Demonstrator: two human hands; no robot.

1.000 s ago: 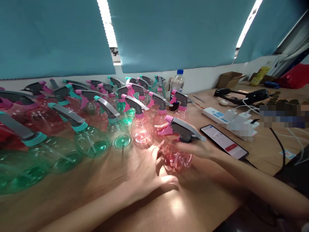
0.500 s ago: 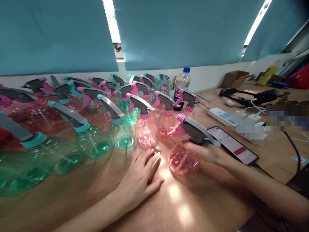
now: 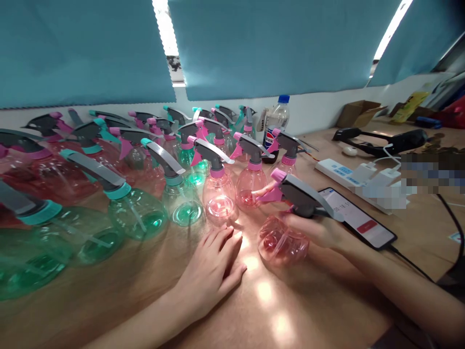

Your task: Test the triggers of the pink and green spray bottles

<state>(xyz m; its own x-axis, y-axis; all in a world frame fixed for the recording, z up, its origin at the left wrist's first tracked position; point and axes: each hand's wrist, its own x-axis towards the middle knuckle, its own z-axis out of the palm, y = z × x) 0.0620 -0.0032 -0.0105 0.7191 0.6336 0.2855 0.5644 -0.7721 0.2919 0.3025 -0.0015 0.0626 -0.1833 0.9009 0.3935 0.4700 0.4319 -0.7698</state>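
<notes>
My right hand (image 3: 312, 230) is wrapped round the neck of a pink spray bottle (image 3: 283, 245), below its grey and pink trigger head; a fingertip shows by the trigger. The bottle holds a little liquid and leans slightly. On the brown table (image 3: 232, 320), my left hand (image 3: 214, 264) lies with its fingers spread, holding nothing. Just beyond its fingertips stands another pink spray bottle (image 3: 220, 198). A green spray bottle (image 3: 181, 206) is to the left of that one, and a further pink bottle (image 3: 250, 186) to the right.
Several green and pink spray bottles fill the left and back. A cola bottle (image 3: 278, 121) stands behind them. On the right lie a phone (image 3: 359, 220) with a cable, a white power strip (image 3: 337, 172), black glasses-like gear (image 3: 395, 143) and an open cardboard box (image 3: 356, 114).
The view has shifted slightly. My right hand and the pink bottle in its grip appear a little further right. My left hand stays resting on the table.
</notes>
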